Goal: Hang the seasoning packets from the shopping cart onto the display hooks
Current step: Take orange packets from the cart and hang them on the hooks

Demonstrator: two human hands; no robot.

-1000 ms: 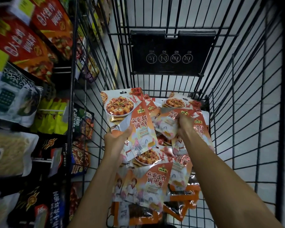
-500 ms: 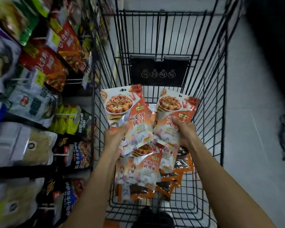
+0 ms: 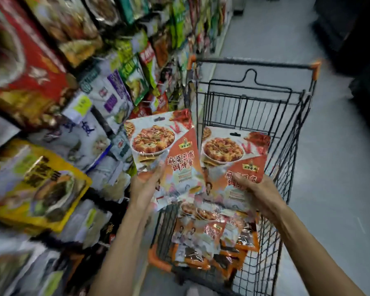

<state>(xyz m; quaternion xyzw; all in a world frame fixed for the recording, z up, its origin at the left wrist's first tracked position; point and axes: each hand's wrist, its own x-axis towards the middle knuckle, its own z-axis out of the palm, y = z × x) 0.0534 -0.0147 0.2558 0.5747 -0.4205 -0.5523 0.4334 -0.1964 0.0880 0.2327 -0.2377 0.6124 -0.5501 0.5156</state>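
Hang-holes (image 3: 157, 119) face up as our left hand (image 3: 145, 186) grips left packet (image 3: 158, 146) and right hand (image 3: 257, 194) grips right packet (image 3: 233, 154); display wall (image 3: 107, 97) lies leftward, nearer left hand.

Both bare forearms stretch toward the far side. The left hand (image 3: 144, 189) grips the left packet (image 3: 158, 142) — the right hand (image 3: 259, 193) grips the right packet (image 3: 229, 150).

On my left I see a wall of blurred goods: a big red package (image 3: 30, 77) up top, a yellow packet (image 3: 36, 184) lower down, a white packet with blue lettering (image 3: 79, 135) between them, and green packets (image 3: 135, 77) farther along. A yellow-green price tag (image 3: 80, 104) hangs just above the white one. Grey floor (image 3: 333, 167) lies to the right.
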